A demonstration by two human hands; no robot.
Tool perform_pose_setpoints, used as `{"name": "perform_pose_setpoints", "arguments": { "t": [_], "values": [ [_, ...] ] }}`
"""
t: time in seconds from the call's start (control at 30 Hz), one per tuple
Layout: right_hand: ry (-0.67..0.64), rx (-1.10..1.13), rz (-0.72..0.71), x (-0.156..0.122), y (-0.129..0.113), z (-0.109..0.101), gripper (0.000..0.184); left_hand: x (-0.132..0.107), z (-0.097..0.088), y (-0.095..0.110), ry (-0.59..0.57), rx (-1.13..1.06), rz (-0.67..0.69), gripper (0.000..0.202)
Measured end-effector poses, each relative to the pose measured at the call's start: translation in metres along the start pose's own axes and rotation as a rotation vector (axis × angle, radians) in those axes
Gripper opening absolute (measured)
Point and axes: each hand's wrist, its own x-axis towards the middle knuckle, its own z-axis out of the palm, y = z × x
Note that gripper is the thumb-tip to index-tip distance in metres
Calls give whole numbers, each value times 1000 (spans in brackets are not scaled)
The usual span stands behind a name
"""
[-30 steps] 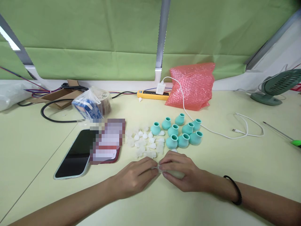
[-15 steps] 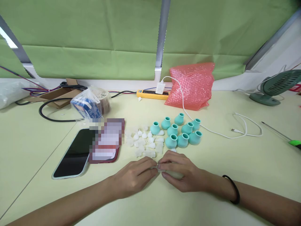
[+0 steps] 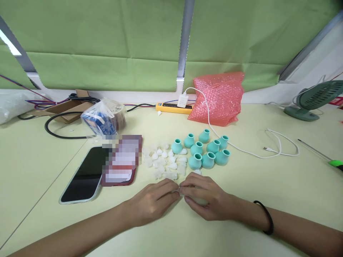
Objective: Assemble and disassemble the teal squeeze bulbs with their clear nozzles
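My left hand (image 3: 155, 200) and my right hand (image 3: 210, 197) meet fingertip to fingertip above the near part of the table. Both pinch a small translucent piece (image 3: 181, 192), mostly hidden by the fingers, so its full shape does not show. Just beyond the hands lies a loose cluster of clear and white small plastic pieces (image 3: 170, 175), some like little drops. To the right of that cluster, several turquoise rounded pots with open necks (image 3: 195, 162) stand upright in a group, behind my right hand.
Two phones, one black-screened (image 3: 83, 176) and one red-cased (image 3: 122, 160), lie left. Behind are a bagged blue box (image 3: 98, 121), a yellow power strip (image 3: 168, 108) and a pink bubble-wrap bag (image 3: 218, 100). A white cable (image 3: 248, 152), screwdriver (image 3: 314, 148) and fan (image 3: 308, 101) are right.
The fingers of my right hand have shifted slightly, and less of the translucent piece shows between the fingertips. My left hand and the things on the table look unchanged.
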Motion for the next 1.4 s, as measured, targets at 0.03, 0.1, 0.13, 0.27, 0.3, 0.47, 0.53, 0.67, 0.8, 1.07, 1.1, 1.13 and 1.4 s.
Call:
{"name": "perform_pose_setpoints", "arguments": {
  "t": [0.03,0.1,0.13,0.27,0.3,0.47,0.53,0.67,0.8,1.07,1.1,1.13,1.4],
  "values": [
    [-7,11,11,0,0,0,23,0,-1,0,1,5,1,11],
    [-23,23,44,1,-1,0,22,1,-1,1,12,15,8,10],
    [-20,21,55,1,-1,0,21,2,-1,1,17,17,9,11],
    [37,14,36,1,1,1,18,3,0,2,38,4,-15,15],
    [46,15,24,1,1,2,18,3,0,2,40,0,-20,16],
    [56,11,16,-1,2,2,19,2,2,2,49,13,-28,18],
    [59,11,14,-1,2,2,20,1,2,2,51,25,-29,16],
    [45,16,26,0,1,1,19,2,1,2,41,40,-24,17],
    [22,-4,41,2,1,0,15,2,1,2,39,72,-10,19],
    [36,-39,-9,1,2,1,15,3,0,2,6,83,-15,15],
    [36,-47,-19,0,2,2,15,3,0,2,3,84,-17,15],
    [41,-55,-28,0,3,2,16,3,0,2,1,85,-19,15],
    [25,-65,-11,1,1,0,15,1,-2,3,-32,124,6,15]
  ]
}}
